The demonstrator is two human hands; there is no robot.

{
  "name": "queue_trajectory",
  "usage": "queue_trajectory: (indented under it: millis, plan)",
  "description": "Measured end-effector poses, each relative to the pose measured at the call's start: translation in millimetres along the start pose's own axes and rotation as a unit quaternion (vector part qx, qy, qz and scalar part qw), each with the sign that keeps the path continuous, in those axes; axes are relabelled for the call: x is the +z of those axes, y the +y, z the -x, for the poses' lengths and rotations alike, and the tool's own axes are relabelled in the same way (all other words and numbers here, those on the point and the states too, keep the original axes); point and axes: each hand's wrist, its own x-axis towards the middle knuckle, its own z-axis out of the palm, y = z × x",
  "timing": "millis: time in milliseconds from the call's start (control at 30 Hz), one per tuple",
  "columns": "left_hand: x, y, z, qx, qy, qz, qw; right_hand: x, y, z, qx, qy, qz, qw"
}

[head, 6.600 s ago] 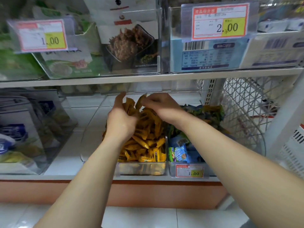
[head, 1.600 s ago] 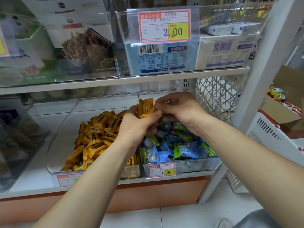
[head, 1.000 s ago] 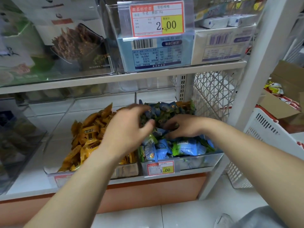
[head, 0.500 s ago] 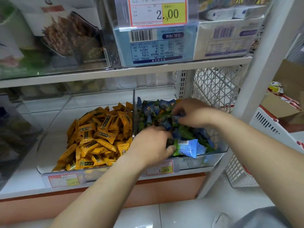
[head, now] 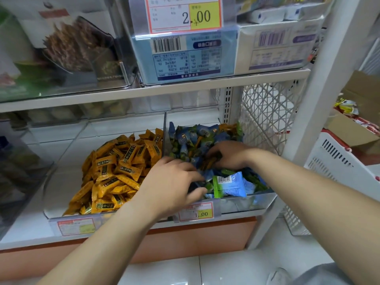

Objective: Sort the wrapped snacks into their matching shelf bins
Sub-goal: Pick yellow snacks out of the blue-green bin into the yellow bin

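Two clear bins stand side by side on the lower shelf. The left bin (head: 61,194) holds a heap of yellow-orange wrapped snacks (head: 117,171). The right bin (head: 261,200) holds blue and green wrapped snacks (head: 228,184), with a few orange wrappers (head: 227,127) mixed in at the back. Both hands are inside the right bin. My left hand (head: 172,182) lies on the near wrappers with its fingers stretched out. Farther back, the fingers of my right hand (head: 230,154) curl down onto an orange snack (head: 207,164) in the pile; their tips are partly hidden.
A shelf board (head: 185,87) hangs low over the bins, carrying clear boxes and a 2.00 price tag (head: 185,15). A white mesh side panel (head: 265,112) and a white upright (head: 320,79) close the right side. A white crate (head: 337,159) and a cardboard box (head: 353,130) stand beyond.
Since the orange snacks went into the left bin, both hands moved into the blue-green bin. In the last half second my right hand came nearer and lower in the pile; the left hardly moved.
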Motion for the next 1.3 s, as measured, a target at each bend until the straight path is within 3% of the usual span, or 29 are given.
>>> queue_trajectory:
  millis: [333,433,533,633,800,867,933,967,1033,1300]
  plan:
    - [2,5,1,-0.017,0.023,0.016,0.999,-1,-6,-3,-0.006,0.110,0.006,0.994]
    - [3,4,-2,-0.035,0.043,0.042,0.998,-20,-6,13,-0.021,0.197,-0.081,0.977]
    - [1,5,-7,-0.107,0.114,0.181,0.971,-33,-18,30,-0.056,0.271,-0.216,0.936]
    - [-3,2,-14,-0.170,0.219,0.290,0.916,-32,-39,41,-0.123,0.263,-0.335,0.896]
    - [-17,-16,-12,-0.173,0.268,0.252,0.914,-19,-60,35,-0.133,0.220,-0.425,0.868]
    - [-19,-30,-9,-0.210,0.272,0.241,0.908,-13,-58,31,-0.115,0.184,-0.349,0.912]
    - [-20,-42,-4,-0.225,0.274,0.249,0.901,-1,-54,27,-0.109,0.076,-0.183,0.974]
    - [-21,-46,-2,-0.232,0.276,0.250,0.899,6,-53,25,-0.101,0.018,-0.123,0.987]
    - [-21,-52,2,-0.243,0.276,0.253,0.895,16,-52,22,-0.079,-0.030,-0.086,0.993]
    - [-21,-50,4,-0.235,0.243,0.302,0.892,22,-50,12,-0.096,0.014,-0.069,0.993]
